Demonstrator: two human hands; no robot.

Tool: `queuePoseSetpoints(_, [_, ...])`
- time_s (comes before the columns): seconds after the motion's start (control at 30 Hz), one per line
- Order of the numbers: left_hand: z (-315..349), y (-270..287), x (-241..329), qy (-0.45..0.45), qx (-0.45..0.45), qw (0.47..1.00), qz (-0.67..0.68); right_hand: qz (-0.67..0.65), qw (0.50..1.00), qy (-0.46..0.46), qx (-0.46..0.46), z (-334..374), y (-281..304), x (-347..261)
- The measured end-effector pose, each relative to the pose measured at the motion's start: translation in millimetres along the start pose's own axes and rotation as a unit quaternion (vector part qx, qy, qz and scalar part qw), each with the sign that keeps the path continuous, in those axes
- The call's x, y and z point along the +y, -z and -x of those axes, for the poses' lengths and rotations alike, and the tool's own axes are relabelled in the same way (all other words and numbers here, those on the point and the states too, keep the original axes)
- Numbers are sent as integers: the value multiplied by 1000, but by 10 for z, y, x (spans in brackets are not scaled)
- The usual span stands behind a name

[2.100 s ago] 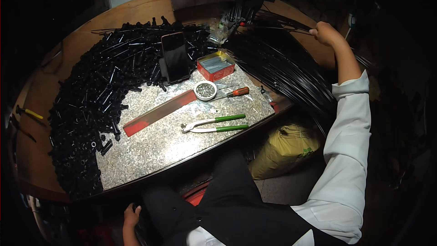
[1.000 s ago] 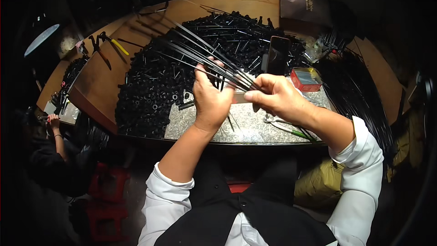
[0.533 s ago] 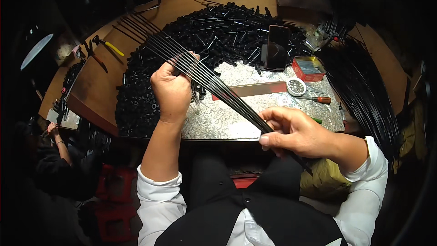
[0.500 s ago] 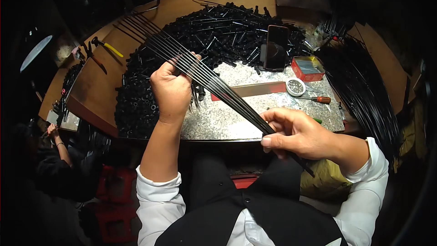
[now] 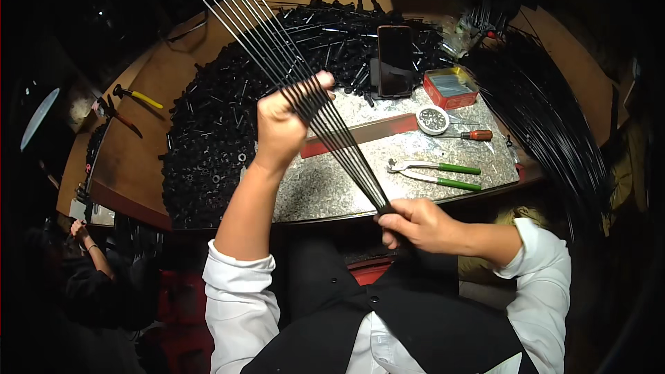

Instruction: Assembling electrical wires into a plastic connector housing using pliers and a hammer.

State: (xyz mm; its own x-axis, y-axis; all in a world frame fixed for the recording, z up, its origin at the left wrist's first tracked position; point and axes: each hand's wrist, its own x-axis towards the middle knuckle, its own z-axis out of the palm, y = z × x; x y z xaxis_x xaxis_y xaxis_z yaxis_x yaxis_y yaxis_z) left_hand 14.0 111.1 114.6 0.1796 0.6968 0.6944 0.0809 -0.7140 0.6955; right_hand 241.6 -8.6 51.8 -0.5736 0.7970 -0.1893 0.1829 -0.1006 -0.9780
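Observation:
A fan of several long, thin black rods (image 5: 343, 145) slants across my front, above a speckled stone worktop (image 5: 315, 197). My left hand (image 5: 285, 123) is closed around the rods partway up, and they spread apart beyond it toward the far left. Lower down, my right hand (image 5: 421, 226) pinches their gathered near ends between thumb and fingers. Green-handled pincers (image 5: 457, 168) lie on the worktop just beyond my right hand. A large heap of small black tubular parts (image 5: 222, 131) covers the left and far side of the table.
Around the worktop are a flat metal bar (image 5: 381, 131), a white bowl of small metal bits (image 5: 433, 120), an orange-handled screwdriver (image 5: 478, 136), a red box (image 5: 450, 88) and a propped phone (image 5: 395, 62). More black rods (image 5: 554, 125) hang over the right edge. Another person's hand (image 5: 79, 228) shows far left.
Both hands have shifted with the rods; the bundle stands steeper, its fanned far ends higher and to the right. The green-handled pincers, mostly hidden before, now show fully.

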Motion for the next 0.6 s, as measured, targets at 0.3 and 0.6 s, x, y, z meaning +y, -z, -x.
queuePoseSetpoints(0.3, [1047,28,35,19,-353,913,-203,215,976,2,-26,-305,-72,1428])
queuePoseSetpoints(0.6, [1332,-259,-136,35,-380,838,-391,377,923,76,-4,-919,40,2494])
